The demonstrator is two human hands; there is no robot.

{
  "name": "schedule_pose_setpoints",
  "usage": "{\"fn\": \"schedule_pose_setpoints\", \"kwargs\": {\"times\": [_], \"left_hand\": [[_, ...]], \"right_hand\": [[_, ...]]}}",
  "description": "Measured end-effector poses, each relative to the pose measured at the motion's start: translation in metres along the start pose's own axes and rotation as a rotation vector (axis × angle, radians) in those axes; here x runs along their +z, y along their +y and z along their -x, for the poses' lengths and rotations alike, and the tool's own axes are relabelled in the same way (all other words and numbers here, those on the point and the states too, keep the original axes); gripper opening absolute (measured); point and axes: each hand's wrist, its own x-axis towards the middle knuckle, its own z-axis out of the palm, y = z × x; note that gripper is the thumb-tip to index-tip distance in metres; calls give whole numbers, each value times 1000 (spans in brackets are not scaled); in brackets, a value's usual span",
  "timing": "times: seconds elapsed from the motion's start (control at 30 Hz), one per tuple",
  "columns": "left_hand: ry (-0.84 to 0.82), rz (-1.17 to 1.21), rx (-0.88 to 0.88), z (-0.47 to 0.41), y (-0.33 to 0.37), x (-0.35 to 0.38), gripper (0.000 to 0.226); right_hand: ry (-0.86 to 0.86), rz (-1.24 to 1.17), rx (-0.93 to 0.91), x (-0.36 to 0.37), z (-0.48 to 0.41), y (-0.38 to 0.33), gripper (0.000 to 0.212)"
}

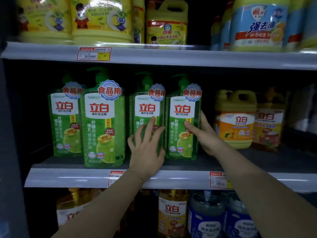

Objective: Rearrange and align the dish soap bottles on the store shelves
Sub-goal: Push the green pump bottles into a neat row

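Bottles: 4 green pump bottles on the middle shelf; second bottle sits further forward than the others.
Left hand: fingers spread flat on the third bottle, steadying it.
Right hand: thumb in front, fingers wrapped around the fourth bottle, to square it against its neighbour.

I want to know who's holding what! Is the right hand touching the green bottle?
Touching. The head view shows the right hand wrapping the rightmost green bottle: thumb on its label, fingers on its right side.

head cam | faces forward at middle shelf | close range | 1 view
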Motion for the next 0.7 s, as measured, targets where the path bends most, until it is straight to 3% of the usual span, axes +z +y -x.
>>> {"fn": "schedule_pose_setpoints", "kwargs": {"times": [0.2, 0.33, 0.53, 0.7], "left_hand": [[149, 151, -255, -9, 11, 2, 103], [110, 294, -450, -24, 6, -3, 132], [61, 399, -395, -34, -6, 5, 142], [2, 333, -428, -48, 7, 10, 138]], "right_hand": [[71, -3, 2, 2, 1, 10, 78], [111, -17, 39, 2, 0, 13, 67], [126, -46, 28, -2, 0, 14, 62], [136, -15, -7, -6, 5, 12, 60]]}}
